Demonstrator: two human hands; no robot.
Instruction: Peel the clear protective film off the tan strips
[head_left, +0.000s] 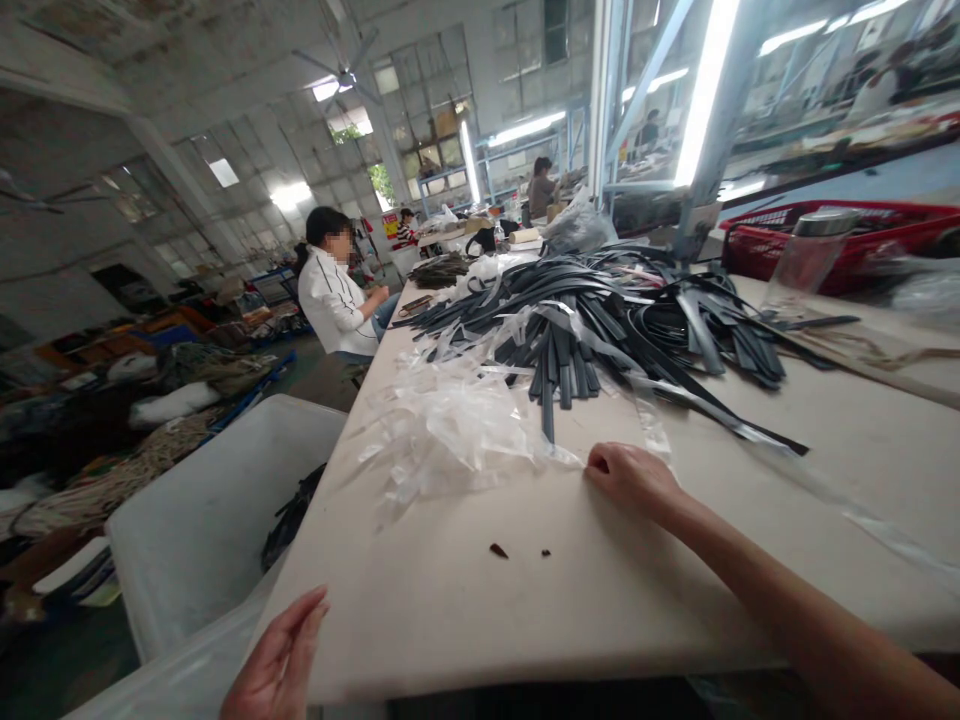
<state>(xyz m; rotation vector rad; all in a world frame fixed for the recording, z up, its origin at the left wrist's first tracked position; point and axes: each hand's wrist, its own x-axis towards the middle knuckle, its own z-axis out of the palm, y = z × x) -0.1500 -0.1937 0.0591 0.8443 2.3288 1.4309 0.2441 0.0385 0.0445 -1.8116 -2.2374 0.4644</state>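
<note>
My right hand is closed in a loose fist just above the table, pinching the end of a clear plastic strip. That strip runs into a crumpled heap of clear plastic film to its left. Behind it lies a big pile of dark, flat strips, with bits of film tangled among them. At the near left edge of the table, my left hand has its fingers stretched out, and nothing shows in it. Two small dark scraps rest on the tabletop between my hands.
A large white bin stands against the table's left side. A person in a white jacket sits farther along that side. A red crate and a glass jar are at the right. A lit blue frame rises behind the pile.
</note>
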